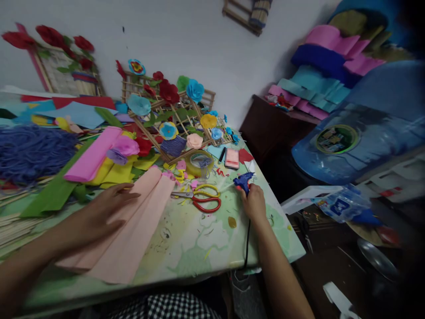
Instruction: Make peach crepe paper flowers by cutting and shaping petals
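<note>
My right hand (pixel 255 202) is closed round the handle of a blue glue gun (pixel 244 180) near the table's right edge. A black cord hangs from the gun over the front edge. My left hand (pixel 111 212), fingers apart, is over folded pale pink paper (pixel 133 243) at the front left; whether it presses on the paper I cannot tell. Between the hands lie scissors (pixel 195 198) with one yellow and one red handle loop. A roll of clear tape (pixel 199 163) is just behind them, among pink and yellow paper scraps.
Bamboo-stick frames with paper flowers (pixel 169 91) stand at the back. Purple yarn (pixel 35 150), bright pink paper (pixel 94 153) and thin sticks (pixel 20 230) crowd the left. Right of the table are a large blue water bottle (pixel 365 128) and a dark cabinet (pixel 275 122) bearing paper rolls.
</note>
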`<state>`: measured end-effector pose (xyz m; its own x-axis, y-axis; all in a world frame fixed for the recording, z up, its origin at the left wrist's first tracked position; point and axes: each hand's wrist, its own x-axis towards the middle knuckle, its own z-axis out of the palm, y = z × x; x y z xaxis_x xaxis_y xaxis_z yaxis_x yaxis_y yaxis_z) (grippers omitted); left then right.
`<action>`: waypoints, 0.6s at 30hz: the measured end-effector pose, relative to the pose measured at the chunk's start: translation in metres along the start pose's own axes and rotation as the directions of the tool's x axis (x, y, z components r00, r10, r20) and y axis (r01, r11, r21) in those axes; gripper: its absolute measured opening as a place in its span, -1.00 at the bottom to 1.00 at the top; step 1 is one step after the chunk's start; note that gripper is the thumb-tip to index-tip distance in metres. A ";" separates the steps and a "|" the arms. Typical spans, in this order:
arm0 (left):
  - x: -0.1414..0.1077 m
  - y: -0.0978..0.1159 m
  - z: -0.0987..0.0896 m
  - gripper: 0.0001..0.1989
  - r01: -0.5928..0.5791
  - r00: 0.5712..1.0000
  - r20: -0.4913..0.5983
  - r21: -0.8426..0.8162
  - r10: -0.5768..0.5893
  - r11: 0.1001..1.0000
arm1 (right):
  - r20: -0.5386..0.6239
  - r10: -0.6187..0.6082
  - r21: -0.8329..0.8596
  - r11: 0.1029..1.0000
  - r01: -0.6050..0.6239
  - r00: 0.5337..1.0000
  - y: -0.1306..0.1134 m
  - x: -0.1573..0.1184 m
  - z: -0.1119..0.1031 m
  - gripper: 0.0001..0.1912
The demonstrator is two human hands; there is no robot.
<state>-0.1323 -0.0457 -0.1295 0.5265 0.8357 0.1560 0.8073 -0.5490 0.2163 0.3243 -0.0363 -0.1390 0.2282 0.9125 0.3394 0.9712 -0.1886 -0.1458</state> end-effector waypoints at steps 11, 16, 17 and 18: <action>-0.008 0.024 -0.005 -0.47 0.216 0.972 0.063 0.138 -0.226 0.967 | -0.020 -0.289 -0.038 0.957 0.288 0.957 -0.076 -0.029 -0.039 -0.63; -0.004 0.037 0.002 -0.47 0.304 0.950 0.020 0.181 -0.313 0.935 | -0.113 -0.813 0.129 0.559 0.819 0.572 -0.170 -0.059 -0.024 -0.59; -0.003 0.037 0.002 -0.45 0.317 0.945 0.023 0.184 -0.326 0.930 | -0.125 -0.843 0.127 0.510 0.851 0.524 -0.183 -0.060 -0.018 -0.63; -0.003 0.035 0.002 -0.43 0.329 0.941 0.021 0.180 -0.338 0.927 | -0.121 -0.865 0.115 0.476 0.872 0.488 -0.193 -0.059 -0.013 -0.71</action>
<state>-0.1054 -0.0674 -0.1240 0.2284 0.9721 0.0533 0.9695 -0.2321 0.0786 0.1245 -0.0584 -0.1191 -0.7200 0.5643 0.4039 0.6532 0.7476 0.1201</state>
